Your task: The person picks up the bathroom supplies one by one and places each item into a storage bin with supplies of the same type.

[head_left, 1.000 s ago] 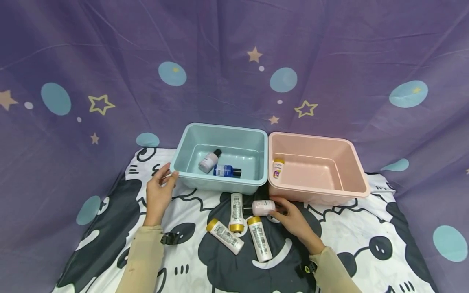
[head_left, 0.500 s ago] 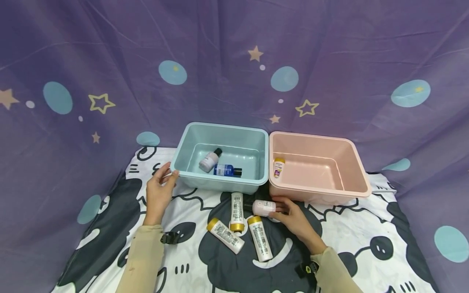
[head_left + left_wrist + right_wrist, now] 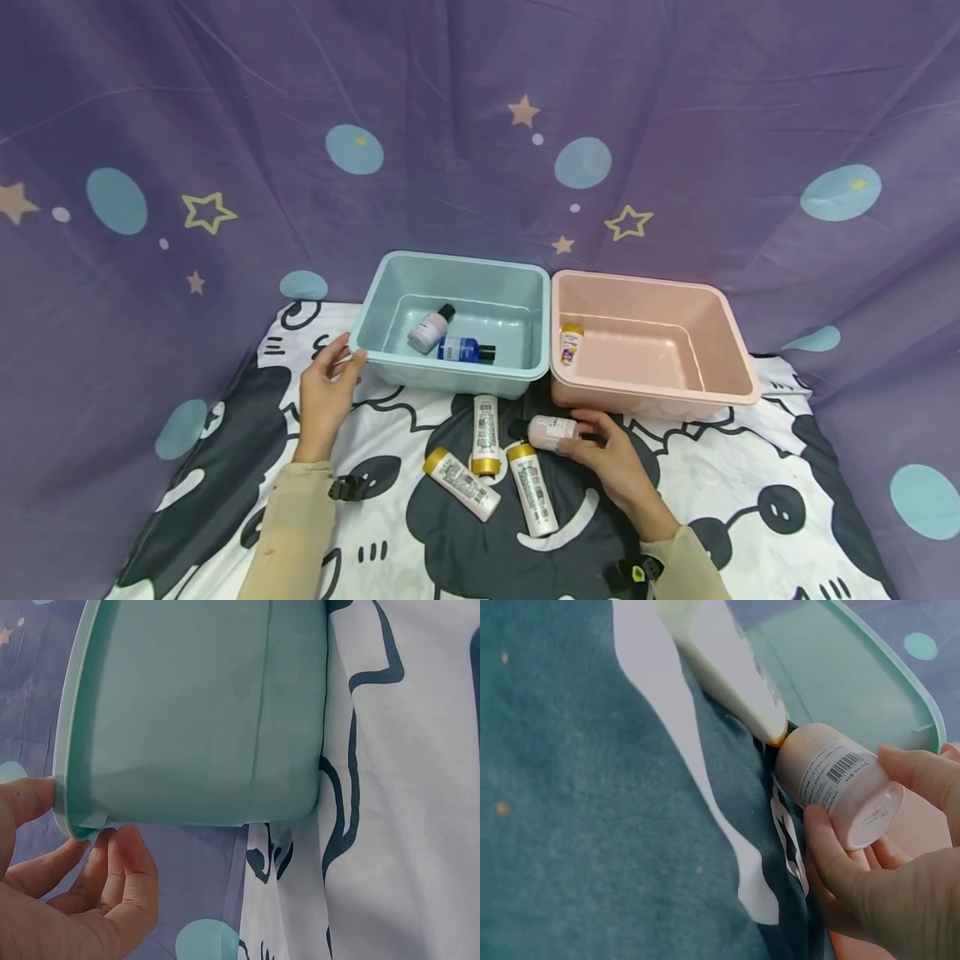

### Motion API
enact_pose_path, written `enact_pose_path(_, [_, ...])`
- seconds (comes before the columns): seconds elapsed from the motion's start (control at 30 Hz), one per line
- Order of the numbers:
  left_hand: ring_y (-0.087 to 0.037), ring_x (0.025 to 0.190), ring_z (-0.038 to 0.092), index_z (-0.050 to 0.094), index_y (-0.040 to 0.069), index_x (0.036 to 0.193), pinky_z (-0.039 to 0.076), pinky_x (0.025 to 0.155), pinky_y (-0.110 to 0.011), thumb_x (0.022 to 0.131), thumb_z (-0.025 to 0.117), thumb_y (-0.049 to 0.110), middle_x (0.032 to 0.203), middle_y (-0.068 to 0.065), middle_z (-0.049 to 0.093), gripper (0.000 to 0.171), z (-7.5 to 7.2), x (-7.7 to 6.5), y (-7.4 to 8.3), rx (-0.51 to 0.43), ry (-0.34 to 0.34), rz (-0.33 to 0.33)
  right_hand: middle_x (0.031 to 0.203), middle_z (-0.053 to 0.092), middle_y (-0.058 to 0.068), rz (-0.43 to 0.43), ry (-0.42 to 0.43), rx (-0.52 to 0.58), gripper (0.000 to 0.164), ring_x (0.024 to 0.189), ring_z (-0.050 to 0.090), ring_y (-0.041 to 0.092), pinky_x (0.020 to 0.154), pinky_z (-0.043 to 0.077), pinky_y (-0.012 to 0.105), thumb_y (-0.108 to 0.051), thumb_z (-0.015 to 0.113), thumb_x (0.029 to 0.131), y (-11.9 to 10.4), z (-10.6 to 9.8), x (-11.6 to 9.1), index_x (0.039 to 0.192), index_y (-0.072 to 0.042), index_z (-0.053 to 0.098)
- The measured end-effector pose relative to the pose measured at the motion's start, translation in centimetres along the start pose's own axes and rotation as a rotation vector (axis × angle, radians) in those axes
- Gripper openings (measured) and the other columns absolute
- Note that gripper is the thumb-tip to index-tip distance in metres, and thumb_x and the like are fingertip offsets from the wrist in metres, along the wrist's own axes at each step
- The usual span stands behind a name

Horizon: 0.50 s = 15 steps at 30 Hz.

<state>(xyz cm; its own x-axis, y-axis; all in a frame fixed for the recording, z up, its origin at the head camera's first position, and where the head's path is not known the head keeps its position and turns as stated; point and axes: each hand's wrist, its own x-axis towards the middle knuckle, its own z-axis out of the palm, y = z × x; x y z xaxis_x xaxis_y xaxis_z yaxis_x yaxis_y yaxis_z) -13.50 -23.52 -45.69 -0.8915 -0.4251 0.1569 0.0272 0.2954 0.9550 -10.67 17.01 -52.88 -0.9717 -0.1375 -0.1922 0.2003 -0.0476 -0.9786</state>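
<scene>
With thumb and fingers, my right hand (image 3: 618,467) pinches the base end of a small pale pink bottle (image 3: 553,433) that has a black cap pointing left. Its barcode label (image 3: 845,768) faces the right wrist camera. On the other side, my left hand (image 3: 324,404) grips the near left corner of the light blue bin (image 3: 442,377), thumb at the rim and fingers curled beneath it. Inside that bin lie a pale lilac bottle (image 3: 427,332) and a blue bottle (image 3: 456,349), both black-capped. The pink bin (image 3: 652,395) holds a little white bottle with a yellow cap (image 3: 571,345).
Three white bottles with gold caps lie on the patterned cloth before the bins: one upper (image 3: 486,421), one lower left (image 3: 465,487), one lower right (image 3: 533,496). The two bins stand side by side, a purple curtain (image 3: 465,192) behind them.
My right hand has shifted slightly right and toward me, bringing the pale pink bottle along. The left hand stays at the blue bin's corner.
</scene>
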Motion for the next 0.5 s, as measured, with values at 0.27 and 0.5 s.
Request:
enact_pose_path(0.27, [-0.018, 0.102, 0.064, 0.058, 0.008, 0.141, 0.054, 0.071, -0.014, 0.097, 0.069, 0.028, 0.128, -0.014, 0.064, 0.050, 0.0, 0.1, 0.0, 0.014, 0.008, -0.004, 0.120, 0.049, 0.026, 0.063, -0.011, 0.085, 0.062, 0.095, 0.064, 0.027, 0.087, 0.058, 0.039, 0.006, 0.075, 0.085, -0.5, -0.4, -0.9, 0.138, 0.010, 0.045])
enact_pose_path(0.5, [-0.010, 0.097, 0.063, 0.058, 0.008, 0.141, 0.055, 0.071, -0.015, 0.097, 0.069, 0.028, 0.126, -0.014, 0.065, 0.049, 0.1, 0.2, -0.2, 0.006, 0.009, -0.007, 0.120, 0.049, 0.024, 0.048, -0.001, 0.121, 0.062, 0.093, 0.066, 0.026, 0.087, 0.058, 0.041, 0.006, 0.074, 0.085, -1.6, -0.2, -1.7, 0.139, 0.012, 0.043])
